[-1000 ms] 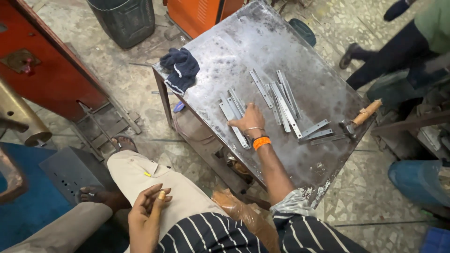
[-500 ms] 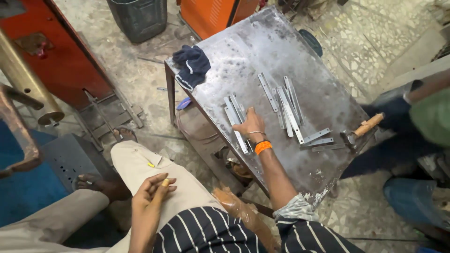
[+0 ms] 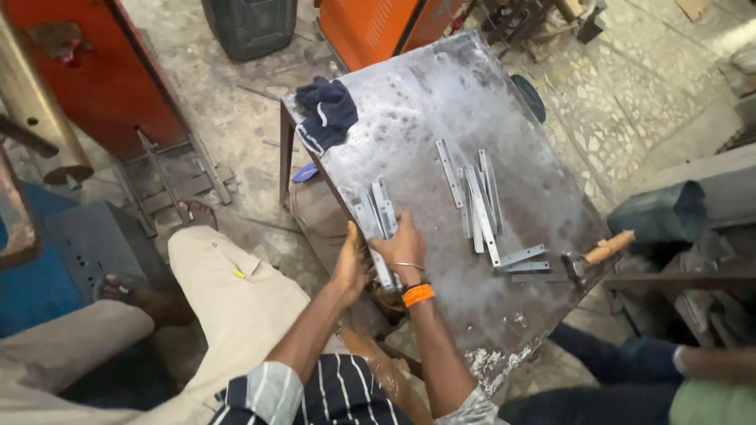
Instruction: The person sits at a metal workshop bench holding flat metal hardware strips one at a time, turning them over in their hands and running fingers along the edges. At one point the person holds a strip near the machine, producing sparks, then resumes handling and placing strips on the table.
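Both yr left hand (image 3: 352,267) & right hand (image 3: 402,248) grip metal strips (image 3: 379,216) at bench (image 3: 409,102) near edge; sharp ends could cut, or strips slip off

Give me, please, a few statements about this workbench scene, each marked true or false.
1. Both hands, the left hand and the right hand, are on the near bundle of metal strips at the table edge. True.
2. The hammer lies in the middle of the metal table. False: it lies at the table's right edge, its wooden handle pointing outward.
3. A dark blue cloth sits at the far left corner of the table. True.
4. The right wrist wears a green band. False: the wristband is orange.
5. A second group of loose strips lies to the right of the hands. True.
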